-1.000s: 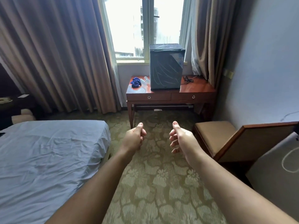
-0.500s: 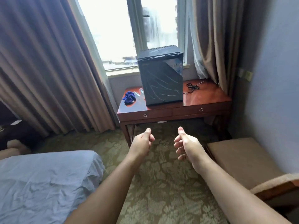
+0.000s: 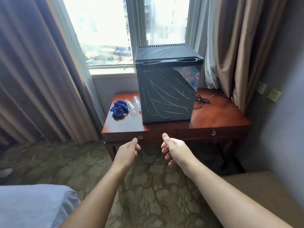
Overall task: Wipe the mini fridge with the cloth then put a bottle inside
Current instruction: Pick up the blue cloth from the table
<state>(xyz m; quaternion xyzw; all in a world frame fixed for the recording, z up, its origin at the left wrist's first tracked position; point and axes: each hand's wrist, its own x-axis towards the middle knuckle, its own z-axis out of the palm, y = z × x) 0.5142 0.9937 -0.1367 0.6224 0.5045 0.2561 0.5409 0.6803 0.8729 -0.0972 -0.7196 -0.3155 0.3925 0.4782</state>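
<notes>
Both hands empty: left hand [image 3: 127,152] and right hand [image 3: 176,151] hover short of the wooden table [image 3: 213,117], fingers loosely curled, thumbs up, touching nothing. Mini fridge [image 3: 166,92] sits on the table by the window, door closed, front covered in pale streaks. Blue cloth [image 3: 118,110] lies bunched on the table left of the fridge, with two clear plastic bottles [image 3: 131,108] on their sides between cloth and fridge. Handling guess: cloth is soft and light, grab the bunch anywhere. Bottles look light, smooth and likely to roll, so wrap the barrel rather than pinching the cap. Fridge is rigid and might slide on the polished top under wiping pressure, so brace it. Door pull looks like the recess [image 3: 171,62] along the top front edge. Writing: corner sticker [image 3: 189,76] shows "10", rest unreadable; small logo [image 3: 146,71] illegible
</notes>
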